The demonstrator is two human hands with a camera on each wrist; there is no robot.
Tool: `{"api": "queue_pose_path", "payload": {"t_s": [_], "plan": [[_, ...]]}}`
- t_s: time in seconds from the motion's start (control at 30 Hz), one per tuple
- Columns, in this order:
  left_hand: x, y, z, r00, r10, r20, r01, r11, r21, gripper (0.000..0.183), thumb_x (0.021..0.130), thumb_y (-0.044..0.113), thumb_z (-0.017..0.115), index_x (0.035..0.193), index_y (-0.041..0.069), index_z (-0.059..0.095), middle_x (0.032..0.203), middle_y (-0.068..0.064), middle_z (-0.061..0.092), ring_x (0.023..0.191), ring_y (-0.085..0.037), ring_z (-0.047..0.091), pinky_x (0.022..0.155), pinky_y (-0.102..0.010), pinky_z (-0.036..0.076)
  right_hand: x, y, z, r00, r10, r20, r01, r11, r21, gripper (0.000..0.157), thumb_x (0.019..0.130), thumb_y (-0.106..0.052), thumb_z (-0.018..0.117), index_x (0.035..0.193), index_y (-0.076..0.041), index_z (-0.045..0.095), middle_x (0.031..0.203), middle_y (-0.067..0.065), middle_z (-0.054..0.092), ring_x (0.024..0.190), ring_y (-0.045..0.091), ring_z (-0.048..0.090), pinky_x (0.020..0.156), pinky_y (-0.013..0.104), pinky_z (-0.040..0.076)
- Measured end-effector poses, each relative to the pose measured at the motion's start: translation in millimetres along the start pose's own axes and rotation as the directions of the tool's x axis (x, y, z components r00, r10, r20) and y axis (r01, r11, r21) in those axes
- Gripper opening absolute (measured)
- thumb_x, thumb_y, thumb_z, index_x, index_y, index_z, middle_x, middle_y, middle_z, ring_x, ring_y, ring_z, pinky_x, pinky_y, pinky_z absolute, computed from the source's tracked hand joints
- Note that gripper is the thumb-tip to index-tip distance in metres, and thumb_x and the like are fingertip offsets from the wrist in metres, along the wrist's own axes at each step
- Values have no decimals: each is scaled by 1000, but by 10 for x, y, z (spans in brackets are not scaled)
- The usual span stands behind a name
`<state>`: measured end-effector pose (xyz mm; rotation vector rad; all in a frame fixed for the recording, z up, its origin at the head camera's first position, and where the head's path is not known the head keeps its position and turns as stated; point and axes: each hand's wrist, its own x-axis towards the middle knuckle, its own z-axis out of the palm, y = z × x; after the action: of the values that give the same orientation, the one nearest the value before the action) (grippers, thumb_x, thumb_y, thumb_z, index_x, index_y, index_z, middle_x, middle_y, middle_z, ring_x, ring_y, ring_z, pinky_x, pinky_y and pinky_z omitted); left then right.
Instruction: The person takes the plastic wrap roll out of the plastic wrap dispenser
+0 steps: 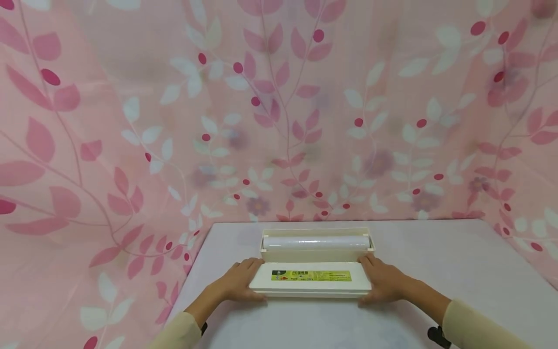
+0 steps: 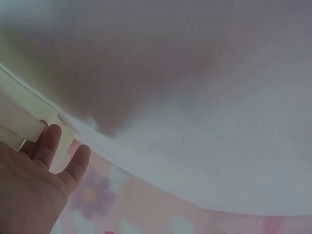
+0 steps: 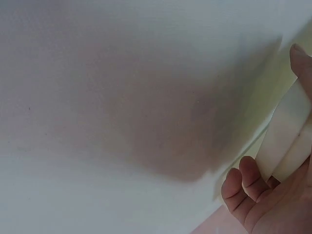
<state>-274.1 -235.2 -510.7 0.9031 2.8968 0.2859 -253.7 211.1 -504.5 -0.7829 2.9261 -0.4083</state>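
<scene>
A white cling film box (image 1: 314,255) stands on the table with its top uncovered, and a shiny roll of cling film (image 1: 316,242) lies inside. In front of it, nearer the person, is the box's white lid (image 1: 311,287) with a green and yellow label on top. My left hand (image 1: 241,281) grips the lid's left end, thumb at the front edge and fingers toward the back. At the opposite end my right hand (image 1: 383,281) grips it the same way. Both wrist views show fingers around the pale end of the lid (image 3: 287,136).
A pale cloth covers the table (image 1: 436,271), stretching to both sides of the box. Behind and beside it hangs a pink curtain (image 1: 279,121) with leaves and flowers. Dark wrist straps (image 1: 438,337) show at the sleeves.
</scene>
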Motion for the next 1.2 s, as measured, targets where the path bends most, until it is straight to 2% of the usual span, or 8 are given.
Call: {"api": "queue_pose_path", "payload": {"t_s": [0.13, 0.43, 0.7, 0.87, 1.0, 1.2], "plan": [[-18, 3, 25, 1000, -4, -2, 4, 1000, 5, 104, 70, 76, 70, 148, 16, 36, 141, -5, 50, 128, -23, 49, 100, -51, 42, -9, -3, 59, 1000, 15, 2, -15, 1000, 13, 106, 58, -69, 83, 133, -5, 41, 122, 6, 46, 98, 17, 51, 70, 34, 47], [-2, -18, -21, 1000, -18, -8, 18, 1000, 14, 104, 69, 74, 72, 147, 17, 36, 141, -5, 50, 129, -23, 48, 99, -50, 42, 56, -3, 24, 1000, 23, 8, -24, 1000, 14, 107, 58, -69, 83, 134, -6, 41, 123, 7, 46, 100, 19, 52, 74, 37, 49], [-81, -25, 135, 999, -21, 34, 21, 1000, -6, 107, 68, 79, 69, 148, 16, 35, 142, -6, 49, 131, -25, 47, 101, -53, 42, -11, -32, 157, 993, 63, 97, -67, 997, 35, 110, 59, -73, 80, 137, -6, 40, 128, 7, 46, 105, 18, 50, 80, 41, 51], [-110, -23, 192, 998, -30, 60, 30, 1000, 1, 109, 68, 80, 68, 149, 15, 34, 144, -6, 48, 132, -25, 46, 102, -54, 41, -52, -53, 197, 990, 69, 122, -74, 997, 38, 110, 61, -73, 78, 138, -5, 40, 128, 7, 46, 106, 17, 50, 82, 42, 51], [-58, -29, 156, 999, -29, 41, 29, 1000, 0, 108, 68, 79, 69, 149, 17, 33, 144, -6, 47, 132, -25, 46, 104, -54, 41, -31, -48, 153, 992, 81, 100, -85, 996, 36, 107, 61, -69, 81, 137, -6, 40, 127, 8, 46, 106, 19, 50, 83, 43, 50], [-27, -32, 111, 997, -43, 60, 43, 999, -10, 109, 68, 80, 68, 149, 18, 33, 146, -6, 47, 133, -25, 45, 105, -54, 40, 3, -16, 133, 992, 83, 100, -85, 996, 25, 108, 61, -71, 80, 138, -7, 39, 127, 6, 45, 106, 18, 50, 83, 41, 50]]}}
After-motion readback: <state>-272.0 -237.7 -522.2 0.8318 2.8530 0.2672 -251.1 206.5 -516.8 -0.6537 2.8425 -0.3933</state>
